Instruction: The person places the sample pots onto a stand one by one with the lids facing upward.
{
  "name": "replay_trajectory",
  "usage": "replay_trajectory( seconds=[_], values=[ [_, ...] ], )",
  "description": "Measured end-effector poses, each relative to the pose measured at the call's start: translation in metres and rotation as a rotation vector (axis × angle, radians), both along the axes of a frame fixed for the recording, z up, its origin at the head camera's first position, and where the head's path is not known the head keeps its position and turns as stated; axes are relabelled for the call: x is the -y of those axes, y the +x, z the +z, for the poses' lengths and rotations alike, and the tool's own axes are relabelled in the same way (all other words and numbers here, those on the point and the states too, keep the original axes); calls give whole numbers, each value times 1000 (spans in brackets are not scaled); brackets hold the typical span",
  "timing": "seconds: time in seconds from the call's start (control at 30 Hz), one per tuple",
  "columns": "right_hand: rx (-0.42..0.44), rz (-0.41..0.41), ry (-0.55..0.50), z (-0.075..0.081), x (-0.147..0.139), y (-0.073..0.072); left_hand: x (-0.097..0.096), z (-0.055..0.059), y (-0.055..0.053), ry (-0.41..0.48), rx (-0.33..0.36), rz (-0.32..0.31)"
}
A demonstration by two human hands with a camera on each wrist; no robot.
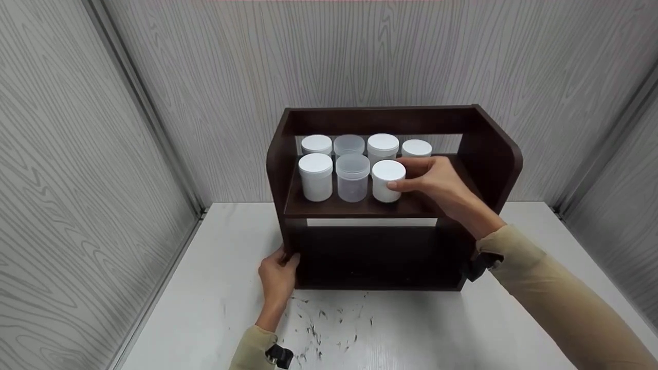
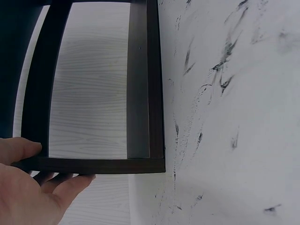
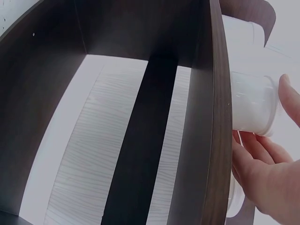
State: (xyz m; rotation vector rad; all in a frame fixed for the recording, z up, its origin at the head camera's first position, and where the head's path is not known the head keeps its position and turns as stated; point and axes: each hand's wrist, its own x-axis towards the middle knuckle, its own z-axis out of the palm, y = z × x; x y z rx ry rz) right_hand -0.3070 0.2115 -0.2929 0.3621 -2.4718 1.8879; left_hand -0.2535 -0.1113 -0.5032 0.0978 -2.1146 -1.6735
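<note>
A dark brown two-tier shelf [image 1: 380,211] stands on the white table. My right hand [image 1: 437,184] grips a white lidded jar [image 1: 385,187] on the upper tier, thumb on its front and fingers round the back; the right wrist view shows this jar [image 3: 253,103] upright at the board's edge. To its left in the front row are a clear jar [image 1: 352,187] and another white jar [image 1: 317,184]. Low on the left, my left hand [image 1: 277,275] holds the shelf's side panel [image 2: 93,165], thumb on the inner side and fingers outside.
Behind the front row stand a white jar [image 1: 316,143], a clear jar [image 1: 349,144], a taller white jar [image 1: 382,143] and a shorter white jar [image 1: 417,148]. Dark scuff marks [image 1: 313,331] spot the table [image 1: 205,308] before the shelf. Grey wood-grain walls [image 1: 329,56] enclose the table.
</note>
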Motion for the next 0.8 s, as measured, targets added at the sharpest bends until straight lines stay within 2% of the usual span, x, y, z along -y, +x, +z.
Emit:
replay_trajectory(
  seconds=[0.57, 0.8],
  values=[
    [25, 8, -42, 0, 0, -7, 1, 1, 0, -32, -14, 31],
    [54, 24, -56, -4, -1, -9, 1, 0, 1, -1, 6, -7]
  ],
)
